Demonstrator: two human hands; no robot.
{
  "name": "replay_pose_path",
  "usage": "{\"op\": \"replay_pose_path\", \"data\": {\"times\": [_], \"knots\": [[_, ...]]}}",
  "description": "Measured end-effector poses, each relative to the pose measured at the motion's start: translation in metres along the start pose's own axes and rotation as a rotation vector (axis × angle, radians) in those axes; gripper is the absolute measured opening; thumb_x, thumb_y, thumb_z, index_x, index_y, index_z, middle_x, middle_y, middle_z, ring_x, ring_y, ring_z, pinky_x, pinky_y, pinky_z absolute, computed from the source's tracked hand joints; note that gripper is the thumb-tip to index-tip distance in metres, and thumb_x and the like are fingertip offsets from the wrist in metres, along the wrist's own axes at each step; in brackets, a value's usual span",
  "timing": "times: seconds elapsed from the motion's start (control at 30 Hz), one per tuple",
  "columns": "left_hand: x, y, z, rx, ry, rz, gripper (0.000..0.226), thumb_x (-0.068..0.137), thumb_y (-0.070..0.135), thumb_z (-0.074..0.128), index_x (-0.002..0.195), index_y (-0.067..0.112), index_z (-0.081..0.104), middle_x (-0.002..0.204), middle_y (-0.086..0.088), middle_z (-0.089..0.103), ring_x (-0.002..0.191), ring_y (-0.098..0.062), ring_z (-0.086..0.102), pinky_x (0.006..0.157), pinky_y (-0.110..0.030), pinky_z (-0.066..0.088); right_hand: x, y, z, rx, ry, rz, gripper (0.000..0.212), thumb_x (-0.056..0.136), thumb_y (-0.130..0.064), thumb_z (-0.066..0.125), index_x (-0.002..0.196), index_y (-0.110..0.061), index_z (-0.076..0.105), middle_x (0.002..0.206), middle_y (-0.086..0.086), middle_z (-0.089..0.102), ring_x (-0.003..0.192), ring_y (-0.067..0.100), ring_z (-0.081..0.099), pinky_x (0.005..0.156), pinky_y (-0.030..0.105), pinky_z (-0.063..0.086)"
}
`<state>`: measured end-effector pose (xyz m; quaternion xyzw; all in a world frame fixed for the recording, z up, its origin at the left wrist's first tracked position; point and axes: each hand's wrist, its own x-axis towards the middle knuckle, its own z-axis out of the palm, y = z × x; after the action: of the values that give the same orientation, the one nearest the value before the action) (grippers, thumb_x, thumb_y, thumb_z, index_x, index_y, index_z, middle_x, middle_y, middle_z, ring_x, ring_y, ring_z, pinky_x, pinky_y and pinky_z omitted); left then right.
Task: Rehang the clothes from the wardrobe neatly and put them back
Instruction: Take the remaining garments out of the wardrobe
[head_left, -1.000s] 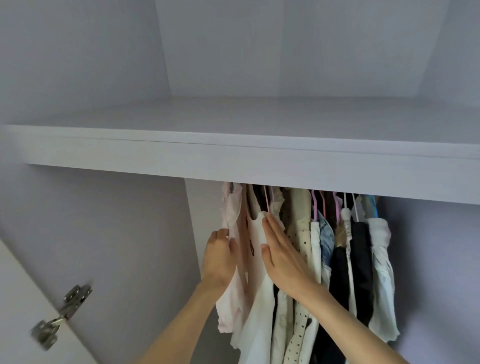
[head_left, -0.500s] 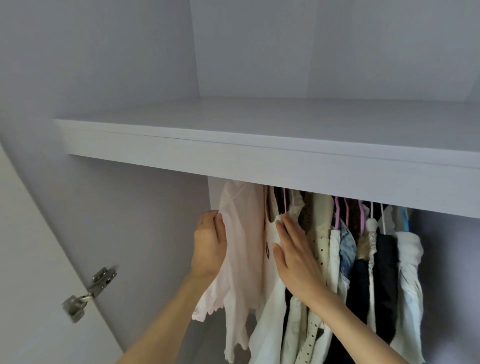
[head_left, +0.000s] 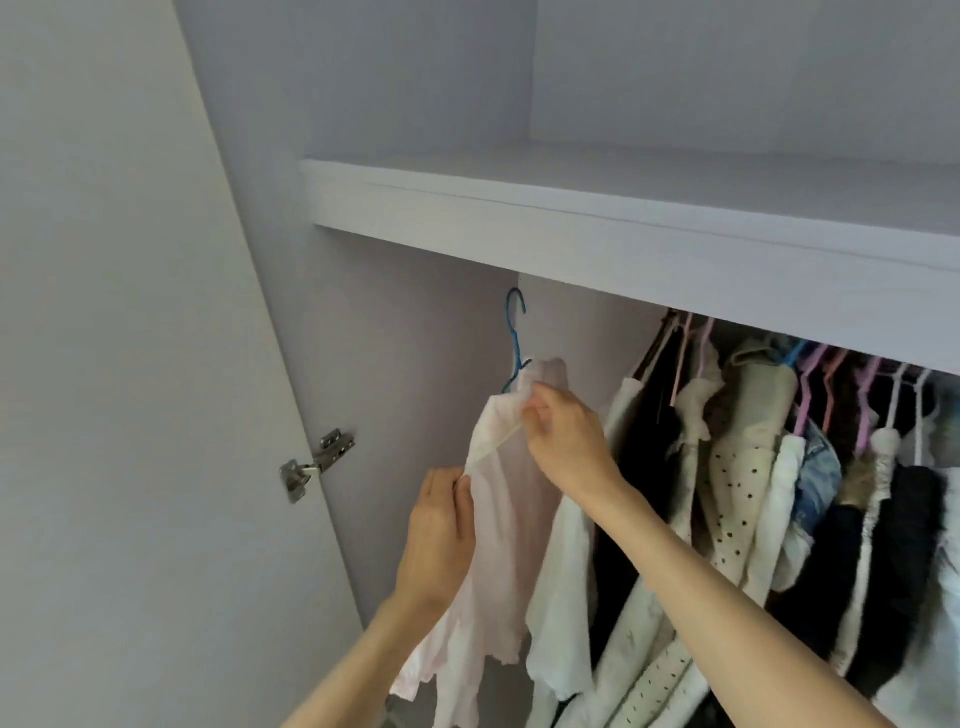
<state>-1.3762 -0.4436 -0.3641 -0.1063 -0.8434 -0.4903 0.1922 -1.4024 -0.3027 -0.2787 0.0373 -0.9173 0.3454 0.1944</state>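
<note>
Both hands hold a pale pink top on a blue hanger, right hand pinching its collar, left hand gripping its edge. The other clothes hang bunched, seemingly yet to be rehung.

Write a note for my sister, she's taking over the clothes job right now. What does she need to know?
Left hand: grips the side edge of the pale pink top.
Right hand: pinches the top's collar by the blue hanger.
The blue hanger's hook is free below the shelf, off the rail.
Other clothes hang bunched at the right on pink hangers.
Done: the pink top is out.
Left: straighten it, hang it back, then do the others.
</note>
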Motion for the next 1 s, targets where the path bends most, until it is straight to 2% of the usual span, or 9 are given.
{"op": "replay_pose_path", "data": {"times": [0.13,0.2,0.3,0.4,0.53,0.6,0.67,0.87,1.0], "knots": [[-0.030,-0.009,-0.035,0.068,-0.016,-0.072,0.017,0.099,0.024,0.032,0.091,0.025,0.046,0.091,0.006,0.050,0.082,0.001,0.048,0.065,-0.015,0.033,-0.006,-0.043,0.047,0.096,-0.150,0.176,0.030,0.092,-0.036,0.049,0.095,-0.010,0.064,0.099,0.008,0.068,0.097,0.026,0.059,0.072,0.024,0.035],[-0.047,-0.013,-0.051,0.112,-0.005,-0.067,0.017,0.100,0.024,0.030,0.090,0.022,0.044,0.090,0.004,0.048,0.077,-0.005,0.047,0.066,-0.021,0.036,-0.015,-0.059,0.069,0.241,-0.139,0.290,0.028,0.088,-0.033,0.058,0.078,-0.008,0.067,0.086,0.010,0.069,0.089,0.028,0.062,0.075,0.027,0.042],[-0.074,-0.022,-0.070,0.193,-0.004,-0.066,0.020,0.100,0.022,0.028,0.095,0.016,0.047,0.092,0.003,0.046,0.068,-0.011,0.045,0.060,-0.020,0.034,-0.034,-0.078,0.092,0.330,-0.164,0.393,0.025,0.085,-0.019,0.062,0.076,0.003,0.067,0.080,0.018,0.067,0.083,0.034,0.063,0.081,0.041,0.051],[-0.106,-0.034,-0.084,0.229,-0.045,-0.108,0.023,0.100,0.023,0.029,0.107,0.012,0.048,0.097,0.006,0.045,0.067,-0.008,0.046,0.058,-0.014,0.035,-0.058,-0.078,0.115,0.274,-0.249,0.424,0.031,0.086,-0.014,0.056,0.055,-0.013,0.057,0.065,0.008,0.059,0.075,0.030,0.058,0.074,0.039,0.049],[-0.136,-0.049,-0.112,0.274,-0.180,-0.061,0.040,0.095,0.041,0.026,0.109,0.017,0.055,0.093,0.009,0.047,0.074,-0.007,0.046,0.068,-0.008,0.031,-0.091,-0.066,0.137,0.246,-0.417,0.446,0.024,0.090,-0.014,0.053,0.066,-0.016,0.054,0.087,0.008,0.065,0.086,0.026,0.062,0.077,0.039,0.053],[-0.146,-0.062,-0.129,0.309,-0.210,-0.056,0.048,0.092,0.044,0.022,0.109,0.016,0.057,0.099,0.005,0.053,0.079,-0.012,0.052,0.071,-0.012,0.034,-0.111,-0.060,0.139,0.163,-0.505,0.383,0.020,0.092,-0.015,0.050,0.072,-0.014,0.052,0.080,0.002,0.058,0.077,0.020,0.057,0.061,0.027,0.045],[-0.153,-0.077,-0.144,0.357,-0.199,-0.088,0.038,0.096,0.033,0.028,0.113,0.014,0.056,0.104,-0.002,0.054,0.081,-0.020,0.056,0.069,-0.017,0.034,-0.131,-0.054,0.141,0.112,-0.600,0.296,0.019,0.092,-0.015,0.050,0.073,-0.012,0.051,0.071,0.001,0.053,0.067,0.018,0.049,0.055,0.027,0.034],[-0.186,-0.113,-0.187,0.500,-0.131,-0.215,0.035,0.094,0.010,0.044,0.129,0.010,0.050,0.125,-0.009,0.051,0.107,-0.027,0.053,0.091,-0.029,0.039,-0.180,-0.048,0.148,-0.065,-0.763,-0.054,0.014,0.096,-0.015,0.044,0.083,-0.012,0.049,0.074,-0.009,0.046,0.071,0.014,0.048,0.058,0.026,0.033],[-0.229,-0.122,-0.202,0.560,-0.090,-0.374,0.046,0.095,0.013,0.045,0.140,0.015,0.038,0.141,-0.008,0.040,0.126,-0.026,0.040,0.105,-0.032,0.031,-0.208,-0.047,0.157,-0.119,-0.838,-0.183,0.013,0.098,-0.018,0.039,0.087,-0.017,0.048,0.078,-0.011,0.040,0.080,0.017,0.049,0.063,0.029,0.031]]}}
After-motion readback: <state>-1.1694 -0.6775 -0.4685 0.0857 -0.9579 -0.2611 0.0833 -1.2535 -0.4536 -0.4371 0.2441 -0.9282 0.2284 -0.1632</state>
